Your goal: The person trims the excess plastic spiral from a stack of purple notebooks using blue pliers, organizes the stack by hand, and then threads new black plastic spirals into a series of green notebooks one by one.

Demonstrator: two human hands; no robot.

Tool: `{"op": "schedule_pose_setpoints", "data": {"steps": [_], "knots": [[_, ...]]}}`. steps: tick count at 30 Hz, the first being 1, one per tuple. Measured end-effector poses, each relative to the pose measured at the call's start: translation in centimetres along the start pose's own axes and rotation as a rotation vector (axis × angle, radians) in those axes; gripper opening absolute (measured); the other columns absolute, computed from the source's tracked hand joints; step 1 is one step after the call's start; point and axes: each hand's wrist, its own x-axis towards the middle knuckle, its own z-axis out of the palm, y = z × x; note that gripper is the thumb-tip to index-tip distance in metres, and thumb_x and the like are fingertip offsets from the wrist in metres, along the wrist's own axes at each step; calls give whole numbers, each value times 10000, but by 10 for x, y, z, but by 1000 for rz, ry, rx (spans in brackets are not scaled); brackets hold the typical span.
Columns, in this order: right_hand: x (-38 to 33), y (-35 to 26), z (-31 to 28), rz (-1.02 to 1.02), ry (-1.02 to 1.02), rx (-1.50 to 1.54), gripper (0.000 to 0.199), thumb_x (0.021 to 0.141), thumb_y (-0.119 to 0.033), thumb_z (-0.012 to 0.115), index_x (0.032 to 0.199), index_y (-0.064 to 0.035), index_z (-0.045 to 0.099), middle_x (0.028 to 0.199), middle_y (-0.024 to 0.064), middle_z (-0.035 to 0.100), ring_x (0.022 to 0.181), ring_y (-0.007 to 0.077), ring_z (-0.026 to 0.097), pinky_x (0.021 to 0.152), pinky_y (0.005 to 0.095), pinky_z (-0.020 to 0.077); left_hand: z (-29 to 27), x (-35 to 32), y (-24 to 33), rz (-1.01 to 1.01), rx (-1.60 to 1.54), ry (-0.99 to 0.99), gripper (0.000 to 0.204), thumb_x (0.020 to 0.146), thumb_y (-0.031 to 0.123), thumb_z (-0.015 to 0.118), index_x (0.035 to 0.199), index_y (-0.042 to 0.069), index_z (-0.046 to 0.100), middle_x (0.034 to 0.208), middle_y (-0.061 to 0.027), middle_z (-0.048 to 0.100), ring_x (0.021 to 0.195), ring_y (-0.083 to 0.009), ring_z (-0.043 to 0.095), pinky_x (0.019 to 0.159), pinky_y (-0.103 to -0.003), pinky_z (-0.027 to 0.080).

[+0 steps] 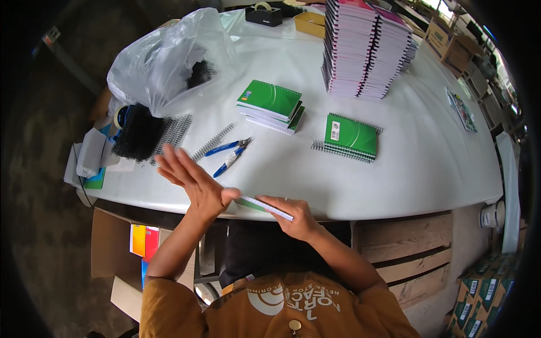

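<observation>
My right hand [296, 217] grips a small green notebook [253, 204], held nearly edge-on above the table's near edge. My left hand [197, 186] is raised beside its other end, fingers stretched out flat and the thumb at the notebook's corner; whether it touches is blurred. Beyond my left hand lie blue-handled pliers [228, 153], spread apart, and a few loose black spiral coils [213, 142]. A stack of green notebooks [273, 102] sits mid-table. To its right is a smaller stack of green notebooks [350, 138] with coils sticking out past their edges.
A dense pile of black coils [141, 132] lies at left, below a clear plastic bag [160, 62] containing more. Tall stacks of spiral notebooks [366, 50] stand at the back, near a tape dispenser [263, 15] and yellow tray [310, 24]. An opened cardboard box [112, 242] is below the left edge.
</observation>
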Motion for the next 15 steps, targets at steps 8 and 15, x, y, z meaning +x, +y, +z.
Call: {"op": "schedule_pose_setpoints", "data": {"steps": [8,15], "knots": [[-4,-2,4,-60,-82,-40,469,708,109,553,1148,-48,590,1090,142,628,956,307,624,814,364,509,-17,-10,0,3,-78,111,1156,723,835,251,1387,-104,136,1436,-357,5,1332,-521,-57,1010,-649,-87],[-1,-3,6,-187,-70,-123,477,716,82,585,1177,-39,559,1076,135,634,925,299,638,782,375,522,-18,-44,30,169,-147,-53,1190,711,810,362,1385,-129,82,1397,-415,67,1296,-583,48,1033,-636,-1]]}}
